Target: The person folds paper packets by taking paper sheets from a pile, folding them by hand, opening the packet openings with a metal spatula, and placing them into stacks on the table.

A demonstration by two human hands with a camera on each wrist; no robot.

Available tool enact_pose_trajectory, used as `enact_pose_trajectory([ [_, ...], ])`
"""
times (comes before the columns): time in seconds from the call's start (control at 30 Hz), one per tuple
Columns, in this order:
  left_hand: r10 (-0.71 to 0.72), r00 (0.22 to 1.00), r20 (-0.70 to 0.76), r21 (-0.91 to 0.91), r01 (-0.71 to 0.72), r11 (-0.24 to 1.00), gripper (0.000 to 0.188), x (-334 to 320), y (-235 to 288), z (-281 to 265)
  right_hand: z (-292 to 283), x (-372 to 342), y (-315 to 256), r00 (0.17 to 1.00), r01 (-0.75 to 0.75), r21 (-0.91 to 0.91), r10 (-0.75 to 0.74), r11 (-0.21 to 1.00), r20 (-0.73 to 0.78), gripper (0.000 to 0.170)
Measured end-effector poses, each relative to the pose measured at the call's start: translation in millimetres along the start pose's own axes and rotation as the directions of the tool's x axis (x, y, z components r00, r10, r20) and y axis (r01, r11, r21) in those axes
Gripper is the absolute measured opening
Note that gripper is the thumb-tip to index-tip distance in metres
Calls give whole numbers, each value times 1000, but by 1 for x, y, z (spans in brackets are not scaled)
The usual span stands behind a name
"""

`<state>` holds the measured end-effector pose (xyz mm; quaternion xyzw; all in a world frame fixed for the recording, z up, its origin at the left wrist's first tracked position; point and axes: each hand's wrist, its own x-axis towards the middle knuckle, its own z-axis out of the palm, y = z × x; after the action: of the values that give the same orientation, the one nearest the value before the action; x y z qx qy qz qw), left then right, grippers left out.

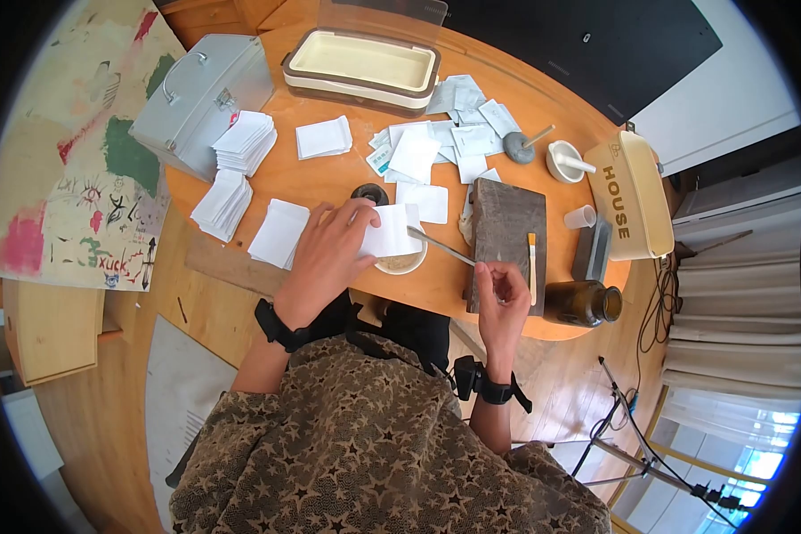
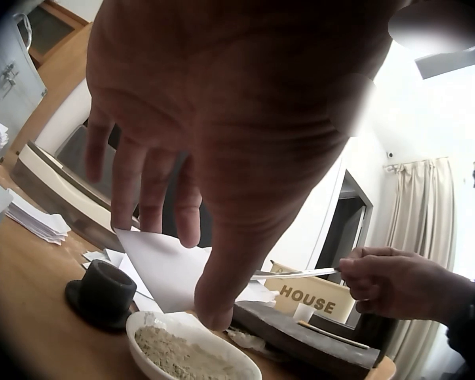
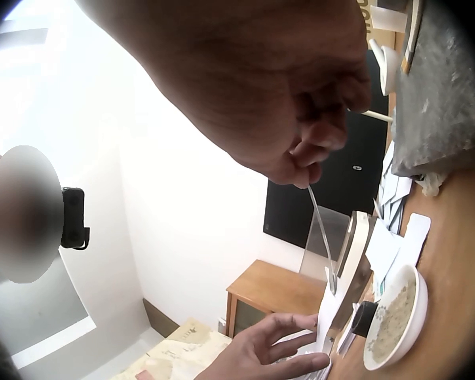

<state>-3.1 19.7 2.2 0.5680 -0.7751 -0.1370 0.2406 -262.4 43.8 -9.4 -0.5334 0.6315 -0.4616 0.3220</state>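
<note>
My left hand pinches a white paper packet between thumb and fingers, above a white bowl of greyish powder. The right hand grips the end of a thin metal spatula, whose far tip is at the packet's upper right edge in the head view. In the right wrist view the spatula tip meets the paper's edge; whether it is inside cannot be told. A small black cup-shaped thing stands beside the bowl.
Stacks of white packets and a metal case lie left. Behind are a cream tray and scattered sachets. Right are a dark board, a brush, a mortar, a brown jar and a HOUSE box.
</note>
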Motion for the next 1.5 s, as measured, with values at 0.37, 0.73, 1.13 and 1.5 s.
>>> enact_pose_trajectory([
  [0.37, -35, 998, 60, -13, 35, 999, 68, 3, -1, 13, 2, 0, 3, 1000, 10, -3, -10, 1000, 21, 15],
  [0.73, 8, 999, 40, -33, -6, 999, 73, 6, 2, 24, 5, 2, -2, 927, 365, -223, -375, 904, -3, 4],
  [1.13, -143, 990, -16, 12, 144, 990, 66, -11, -5, 5, -1, 3, 4, 984, 136, -83, -144, 987, -102, 12],
  [1.5, -462, 859, -223, 180, 502, 846, 48, -66, -40, -32, 8, 3, 3, 994, 98, -46, -100, 994, -43, 14],
])
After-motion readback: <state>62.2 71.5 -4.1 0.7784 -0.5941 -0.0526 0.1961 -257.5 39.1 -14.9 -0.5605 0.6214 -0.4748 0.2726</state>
